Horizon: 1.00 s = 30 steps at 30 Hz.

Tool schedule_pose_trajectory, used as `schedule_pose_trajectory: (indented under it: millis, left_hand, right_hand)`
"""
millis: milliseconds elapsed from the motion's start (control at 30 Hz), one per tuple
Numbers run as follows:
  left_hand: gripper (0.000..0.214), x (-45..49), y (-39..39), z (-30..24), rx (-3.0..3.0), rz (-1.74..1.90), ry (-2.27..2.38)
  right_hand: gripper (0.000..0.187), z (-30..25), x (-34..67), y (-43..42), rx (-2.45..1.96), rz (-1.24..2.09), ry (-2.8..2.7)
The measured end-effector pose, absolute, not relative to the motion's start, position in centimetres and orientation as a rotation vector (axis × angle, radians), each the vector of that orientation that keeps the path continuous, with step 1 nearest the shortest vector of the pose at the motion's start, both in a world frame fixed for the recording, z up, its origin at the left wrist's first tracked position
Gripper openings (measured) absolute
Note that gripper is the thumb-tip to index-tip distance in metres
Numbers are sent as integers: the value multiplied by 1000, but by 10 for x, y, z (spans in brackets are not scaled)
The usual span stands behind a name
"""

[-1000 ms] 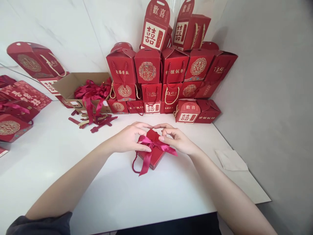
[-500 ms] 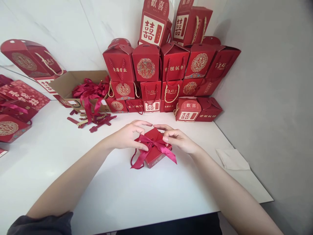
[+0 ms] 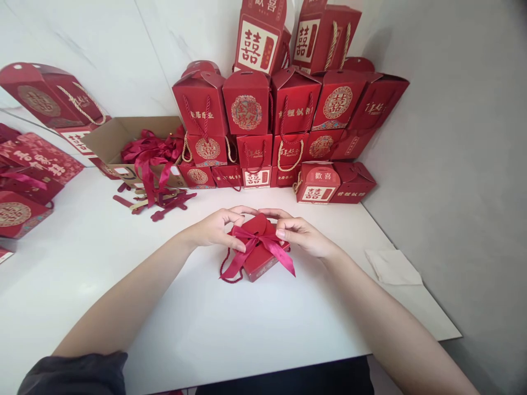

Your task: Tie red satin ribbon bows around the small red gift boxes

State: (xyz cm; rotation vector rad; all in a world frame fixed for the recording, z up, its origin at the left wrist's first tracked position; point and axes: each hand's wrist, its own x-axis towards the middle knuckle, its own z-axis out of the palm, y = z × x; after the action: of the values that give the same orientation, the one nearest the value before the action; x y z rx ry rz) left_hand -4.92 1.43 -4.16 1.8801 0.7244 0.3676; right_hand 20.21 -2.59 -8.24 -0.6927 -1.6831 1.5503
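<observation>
In the head view, a small red gift box (image 3: 259, 264) sits on the white table, its top facing me. A shiny magenta ribbon (image 3: 276, 249) is tied in a bow across its lid, with two tails hanging toward me. My left hand (image 3: 220, 227) is closed at the bow's left side, its thumb on the ribbon and its longer fingers reaching behind the box. At the right loop, my right hand (image 3: 298, 231) pinches the ribbon between thumb and finger. Both hands' far fingertips nearly meet behind the lid. A dark red cord handle (image 3: 231, 281) loops out at the box's left.
Stacked red gift boxes (image 3: 247, 104) line the back wall. An open cardboard box (image 3: 135, 127) of magenta ribbons stands at back left, with loose straps (image 3: 171, 206) before it. More red boxes (image 3: 24, 211) lie far left. A white cloth (image 3: 393, 267) lies at right.
Both hands' far fingers have come down closer behind the box, and my left thumb has shifted slightly left on the ribbon. The right ribbon tail has moved a little left.
</observation>
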Motion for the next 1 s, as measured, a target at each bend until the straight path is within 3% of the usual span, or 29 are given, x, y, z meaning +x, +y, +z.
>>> schedule_pose_trajectory:
  millis: [300, 600, 833, 900, 1000]
  left_hand:
    - [45, -48, 15, -55, 1635, 474, 669]
    - [45, -26, -13, -34, 2109, 524, 1209]
    - [30, -40, -4, -23, 2069, 339, 984]
    - [31, -45, 0, -22, 1977, 302, 938]
    - [38, -48, 1, -23, 1950, 307, 967]
  right_hand:
    - [37, -83, 200, -25, -668, 1502, -1667]
    - [41, -85, 193, -28, -696, 1500, -1550]
    - [31, -77, 195, -25, -944, 1143, -1464]
    - [39, -72, 206, -23, -1080, 1110, -1489]
    - [60, -60, 223, -26, -1245, 1440, -1702]
